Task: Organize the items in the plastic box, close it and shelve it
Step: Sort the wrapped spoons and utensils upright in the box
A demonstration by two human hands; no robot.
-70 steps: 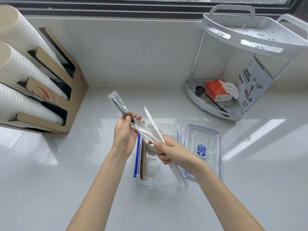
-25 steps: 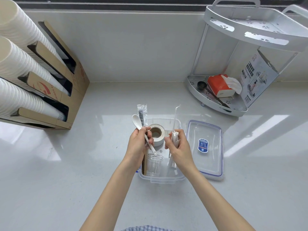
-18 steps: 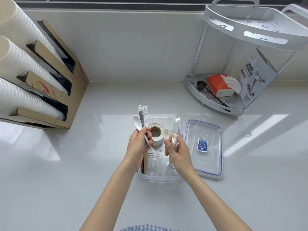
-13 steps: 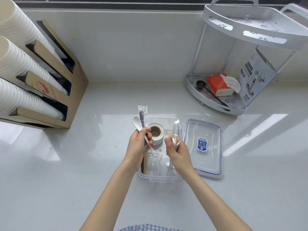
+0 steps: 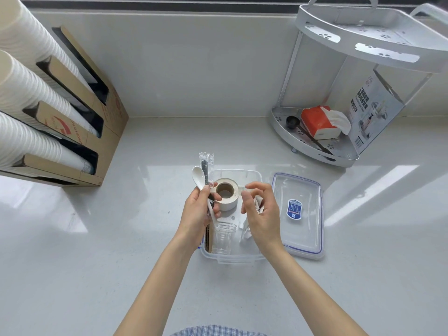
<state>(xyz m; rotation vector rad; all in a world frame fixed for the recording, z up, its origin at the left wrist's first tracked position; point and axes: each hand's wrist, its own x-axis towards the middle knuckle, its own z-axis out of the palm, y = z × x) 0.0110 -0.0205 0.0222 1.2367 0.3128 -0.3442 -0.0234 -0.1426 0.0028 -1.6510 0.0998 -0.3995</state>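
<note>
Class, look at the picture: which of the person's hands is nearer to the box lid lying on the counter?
The right hand. It hovers over the open plastic box, just beside the lid. The left hand holds a white spoon at the box's far side.

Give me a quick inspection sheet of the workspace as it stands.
Surface: white countertop, glossy.
Job's things: plastic box open, holding tape roll and clear cups; lid lying beside it.
Clutter: cup dispenser, corner rack with tissue pack.
Grips: left hand holds white spoon and wrapped utensil; right hand over the box, on white wrapped items.
Cables: nothing seen.
Surroundings: window sill behind.
</note>
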